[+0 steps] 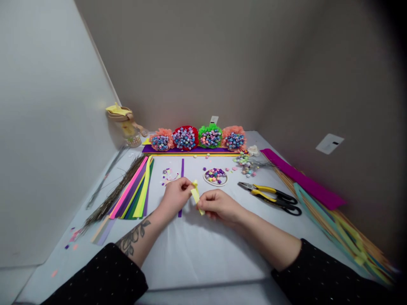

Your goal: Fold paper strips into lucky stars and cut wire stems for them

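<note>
My left hand (pixel 176 195) and my right hand (pixel 219 206) meet over the middle of the white table (pixel 197 254). Both pinch a narrow yellow paper strip (pixel 196 195). The left fingers grip its knotted upper end, the right fingers its lower end. A purple paper strip (pixel 182 169) lies on the table beneath my left hand, running away from me. Just beyond my hands stands a small round dish (pixel 216 176) filled with tiny coloured paper stars.
Coloured paper strips (pixel 135 195) and thin wires (pixel 111 197) lie at the left. Yellow-handled pliers (pixel 259 190) and black scissors (pixel 284 203) rest at the right, beside magenta paper (pixel 302 180) and wooden sticks (pixel 343 231). Several paper-star bouquets (pixel 197 137) line the back wall.
</note>
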{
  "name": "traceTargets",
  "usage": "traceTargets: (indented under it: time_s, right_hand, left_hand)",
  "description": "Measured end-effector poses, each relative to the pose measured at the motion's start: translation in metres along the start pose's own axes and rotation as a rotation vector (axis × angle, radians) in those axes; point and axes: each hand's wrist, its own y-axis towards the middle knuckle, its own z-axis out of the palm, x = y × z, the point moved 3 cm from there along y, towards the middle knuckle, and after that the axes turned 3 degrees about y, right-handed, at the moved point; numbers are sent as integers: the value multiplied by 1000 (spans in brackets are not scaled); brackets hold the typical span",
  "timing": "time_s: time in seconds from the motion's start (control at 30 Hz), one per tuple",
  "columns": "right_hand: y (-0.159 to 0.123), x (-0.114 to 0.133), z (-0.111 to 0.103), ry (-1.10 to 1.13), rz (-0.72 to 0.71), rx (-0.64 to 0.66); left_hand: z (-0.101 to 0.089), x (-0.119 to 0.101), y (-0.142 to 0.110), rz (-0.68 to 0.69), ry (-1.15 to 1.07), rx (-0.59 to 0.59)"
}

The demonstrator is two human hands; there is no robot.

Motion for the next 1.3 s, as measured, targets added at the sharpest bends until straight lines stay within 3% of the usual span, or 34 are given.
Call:
traceTargets:
  time_s: [0.2, 0.43, 0.67, 0.83, 1.1, 1.2, 1.3]
  right_hand:
    - [6, -4, -4, 243, 133, -30]
    - [8, -3, -4, 311, 35, -61]
    - [9, 0, -5, 282, -84, -147]
    - [5, 7, -9, 137, -343, -278]
    - [0, 13, -12, -177, -588, -391]
    - [1, 13, -13, -191, -683, -382]
    - [3, 12, -14, -183, -674, -309]
  left_hand:
    - [-1, -10, -7, 75, 91, 10]
    - [2, -10, -11, 127, 138, -13]
    - [8, -12, -18, 322, 266, -39]
    - [10, -13, -21, 251, 174, -2]
    - [11, -22, -27, 128, -29, 61]
    - [12, -23, -27, 76, -119, 104]
    - [13, -22, -26, 68, -146, 124]
